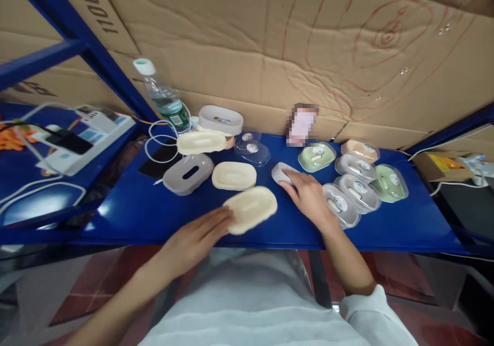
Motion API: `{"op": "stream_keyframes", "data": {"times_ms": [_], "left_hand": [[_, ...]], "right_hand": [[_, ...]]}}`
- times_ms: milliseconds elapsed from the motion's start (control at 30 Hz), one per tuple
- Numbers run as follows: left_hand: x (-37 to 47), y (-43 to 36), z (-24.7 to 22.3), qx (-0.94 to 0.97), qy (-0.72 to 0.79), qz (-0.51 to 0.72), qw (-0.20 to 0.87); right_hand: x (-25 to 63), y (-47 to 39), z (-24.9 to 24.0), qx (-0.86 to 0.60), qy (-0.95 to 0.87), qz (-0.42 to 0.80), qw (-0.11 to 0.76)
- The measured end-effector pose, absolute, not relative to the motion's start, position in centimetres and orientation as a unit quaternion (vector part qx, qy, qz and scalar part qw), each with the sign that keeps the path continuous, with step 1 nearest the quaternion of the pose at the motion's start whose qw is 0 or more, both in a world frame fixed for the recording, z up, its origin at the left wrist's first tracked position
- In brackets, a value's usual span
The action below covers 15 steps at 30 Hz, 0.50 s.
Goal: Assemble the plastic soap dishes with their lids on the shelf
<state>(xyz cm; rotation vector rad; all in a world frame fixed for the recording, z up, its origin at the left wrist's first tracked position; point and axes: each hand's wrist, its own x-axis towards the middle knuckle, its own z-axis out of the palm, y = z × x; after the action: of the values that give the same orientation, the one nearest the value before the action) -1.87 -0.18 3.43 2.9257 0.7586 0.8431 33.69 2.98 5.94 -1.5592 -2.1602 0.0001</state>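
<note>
In the head view, my left hand [203,232] is closed on the end of a cream oval soap-dish tray [252,209], tilted above the blue tabletop. My right hand [306,191] grips a small pale grey oval dish [281,172], its fingers covering much of it. Another cream oval tray [234,176] lies just beyond the left hand's tray. Left of that is a grey oval dish with a slot [188,174]. Clear plastic lids [252,150] with round stickers lie farther back, between the hands.
Several lidded soap dishes [358,191] in grey, green and peach cluster at the right. At the back left, a cream tray [201,141] and pale dish [221,120] sit near a water bottle [168,101] and white cable [150,135]. A phone [302,124] leans against the cardboard wall [231,42].
</note>
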Motion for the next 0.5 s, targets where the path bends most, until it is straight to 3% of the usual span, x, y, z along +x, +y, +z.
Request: {"op": "stream_keyframes", "data": {"times_ms": [233, 500], "left_hand": [[-0.6, -4.8, -1.3, 0.917, 0.298, 0.255, 0.070], [1.2, -5.4, -1.8, 0.863, 0.380, 0.311, 0.119]], "right_hand": [[28.9, -1.5, 5.2, -0.425, -0.886, 0.023, 0.185], [27.4, -4.4, 3.8, -0.326, -0.937, 0.018, 0.123]]}}
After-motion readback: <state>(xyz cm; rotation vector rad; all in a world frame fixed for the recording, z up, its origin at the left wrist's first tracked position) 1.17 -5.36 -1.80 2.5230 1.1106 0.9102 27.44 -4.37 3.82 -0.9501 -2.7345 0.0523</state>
